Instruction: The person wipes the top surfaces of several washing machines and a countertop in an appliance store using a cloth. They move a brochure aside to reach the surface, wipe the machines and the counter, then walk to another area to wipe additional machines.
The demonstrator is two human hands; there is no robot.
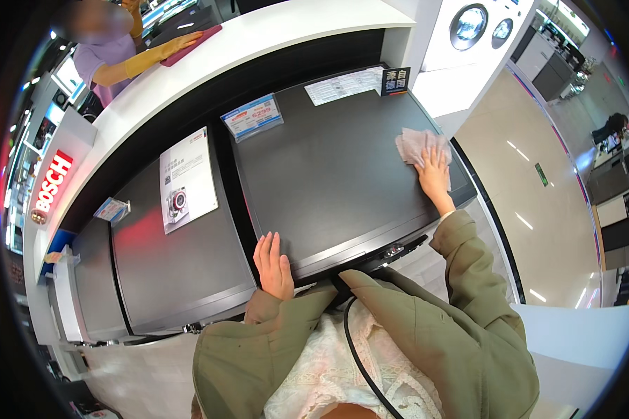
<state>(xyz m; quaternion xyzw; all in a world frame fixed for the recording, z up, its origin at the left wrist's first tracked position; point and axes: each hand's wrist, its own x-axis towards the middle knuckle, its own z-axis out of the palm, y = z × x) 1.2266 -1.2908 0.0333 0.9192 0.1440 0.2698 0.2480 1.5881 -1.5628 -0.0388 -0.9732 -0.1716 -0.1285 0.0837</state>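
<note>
A grayish-pink cloth (414, 144) lies crumpled on the dark grey top of an appliance (328, 178), near its right edge. My right hand (435, 170) presses flat on the cloth, fingers stretched over it and slightly apart. Bare and open, my left hand (273, 267) rests at the front left corner of the same appliance, its fingers pointing away from me. Toward the back of this top stand a price tag in a clear holder (253, 117), a white printed sheet (344, 86) and a small black sign (395, 81).
More dark appliances (182, 258) stand in a row to the left, one bearing a white leaflet (189, 180). Behind runs a curved white counter (258, 40), where a person in yellow gloves (154, 59) touches a dark red cloth (191, 46). White washing machines (461, 42) stand at the back right.
</note>
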